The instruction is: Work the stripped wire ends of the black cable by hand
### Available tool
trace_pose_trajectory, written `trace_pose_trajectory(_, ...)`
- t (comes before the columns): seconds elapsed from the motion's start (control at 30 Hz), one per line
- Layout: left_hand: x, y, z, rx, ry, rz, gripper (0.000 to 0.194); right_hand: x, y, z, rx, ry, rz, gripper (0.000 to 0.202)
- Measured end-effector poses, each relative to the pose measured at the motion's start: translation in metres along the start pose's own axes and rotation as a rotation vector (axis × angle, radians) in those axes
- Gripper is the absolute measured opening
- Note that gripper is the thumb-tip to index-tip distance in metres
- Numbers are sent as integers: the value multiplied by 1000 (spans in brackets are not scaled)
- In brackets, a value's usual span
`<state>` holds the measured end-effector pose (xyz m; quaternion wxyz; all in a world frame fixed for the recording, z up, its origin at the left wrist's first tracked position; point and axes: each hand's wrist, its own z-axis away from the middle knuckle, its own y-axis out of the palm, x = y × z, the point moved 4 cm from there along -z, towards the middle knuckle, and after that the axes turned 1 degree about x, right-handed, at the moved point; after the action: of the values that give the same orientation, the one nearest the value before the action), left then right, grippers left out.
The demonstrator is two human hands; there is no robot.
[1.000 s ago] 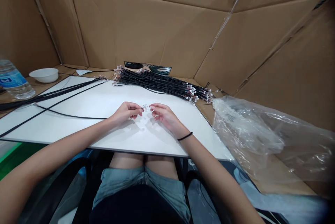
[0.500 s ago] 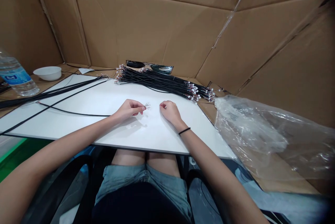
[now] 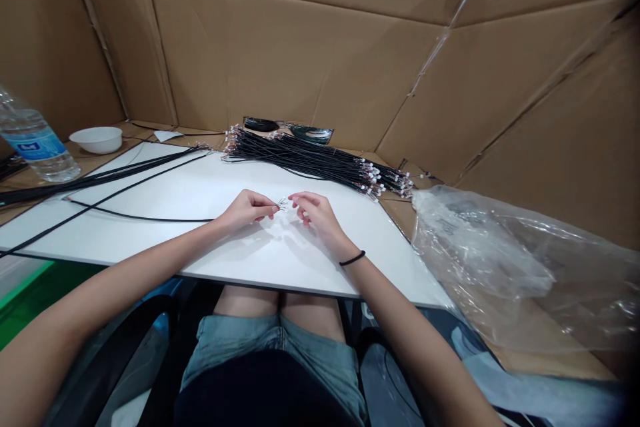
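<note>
My left hand (image 3: 249,209) pinches the end of a black cable (image 3: 145,216), whose thin loose wires fan out past the fingertips. The cable runs left from under the hand over a white board (image 3: 280,260). Just right of the wire ends, my right hand (image 3: 314,212) has its fingers apart and curved, with nothing visible in them. Its fingertips are close to the wires; whether they touch I cannot tell. A black band circles the right wrist.
Behind the hands lies a pile of black cables (image 3: 300,157) with white connectors. More black cables (image 3: 115,169) lie at left, near a white bowl (image 3: 97,140) and a water bottle (image 3: 37,144). A clear plastic bag (image 3: 490,247) is at right. Cardboard walls (image 3: 310,47) surround the board.
My right hand has moved left towards the wire ends, and its fingers have gone from pinched together to apart. My left hand keeps its hold on the cable. The view has shifted slightly.
</note>
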<state>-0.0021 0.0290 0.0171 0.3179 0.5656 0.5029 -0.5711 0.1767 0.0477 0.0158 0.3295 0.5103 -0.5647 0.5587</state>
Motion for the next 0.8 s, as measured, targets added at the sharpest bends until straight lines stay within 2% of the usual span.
trace_pose_trajectory(0.1,0,0,0,0,2,-6,30,7,10,7,84,8,-152,26)
trace_pose_trajectory(0.27,-5,0,2,11,13,4,25,8,13,12,135,41,-277,21)
trace_pose_trajectory(0.5,-12,-1,4,43,47,46,19,10,15,16,190,39,-330,19)
trace_pose_trajectory(0.8,-6,1,2,69,37,135,26,13,13,18,214,-18,-319,19)
